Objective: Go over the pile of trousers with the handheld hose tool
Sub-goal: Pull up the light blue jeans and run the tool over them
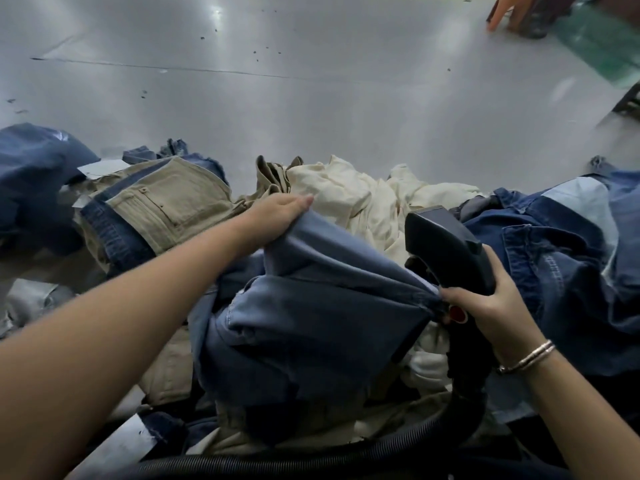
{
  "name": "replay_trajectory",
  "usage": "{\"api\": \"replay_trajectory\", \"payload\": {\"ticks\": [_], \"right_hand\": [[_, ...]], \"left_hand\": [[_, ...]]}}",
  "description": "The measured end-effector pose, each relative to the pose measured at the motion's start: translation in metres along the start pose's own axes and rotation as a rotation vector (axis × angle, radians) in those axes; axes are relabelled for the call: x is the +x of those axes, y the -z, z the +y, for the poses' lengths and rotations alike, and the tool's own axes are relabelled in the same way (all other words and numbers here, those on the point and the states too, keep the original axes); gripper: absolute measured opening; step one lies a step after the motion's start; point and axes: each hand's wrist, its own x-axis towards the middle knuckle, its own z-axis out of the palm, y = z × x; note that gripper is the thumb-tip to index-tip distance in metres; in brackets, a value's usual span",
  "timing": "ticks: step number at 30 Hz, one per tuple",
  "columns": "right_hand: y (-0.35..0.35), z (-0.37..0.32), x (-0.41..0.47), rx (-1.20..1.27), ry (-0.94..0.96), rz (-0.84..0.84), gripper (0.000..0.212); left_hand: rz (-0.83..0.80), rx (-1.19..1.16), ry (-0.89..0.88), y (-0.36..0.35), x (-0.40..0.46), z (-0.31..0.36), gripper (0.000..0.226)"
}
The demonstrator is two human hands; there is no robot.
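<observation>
A pile of trousers covers the near part of a grey table (311,98): khaki ones (162,206) at the left, cream ones (360,199) in the middle, dark denim (554,258) at the right. On top lies a blue-grey pair (301,306). My left hand (280,216) grips its far upper edge. My right hand (485,303) holds the black handheld hose tool (446,244) by its handle, and its fingers also pinch the pair's right edge. A red button (458,312) shows beside my fingers. The tool's ribbed black hose (311,455) curves along the bottom of the view.
More denim (31,181) lies heaped at the far left. Paper tags (100,167) poke out among the clothes. Another person's hand (500,12) touches the table at the top right, beside a green mat (602,43). Beyond the pile the table stretches bare and shiny.
</observation>
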Motion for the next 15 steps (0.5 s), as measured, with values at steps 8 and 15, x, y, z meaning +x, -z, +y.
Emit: {"api": "replay_trajectory", "payload": {"ticks": [8,15], "right_hand": [[0.010,0.004,0.006,0.142,-0.109,0.086,0.047],[0.005,0.004,0.000,0.115,-0.101,0.091,0.044]], "left_hand": [[-0.062,-0.108,0.164,0.022,0.011,0.002,0.030],[-0.058,0.180,0.111,-0.007,0.049,-0.024,0.047]]}}
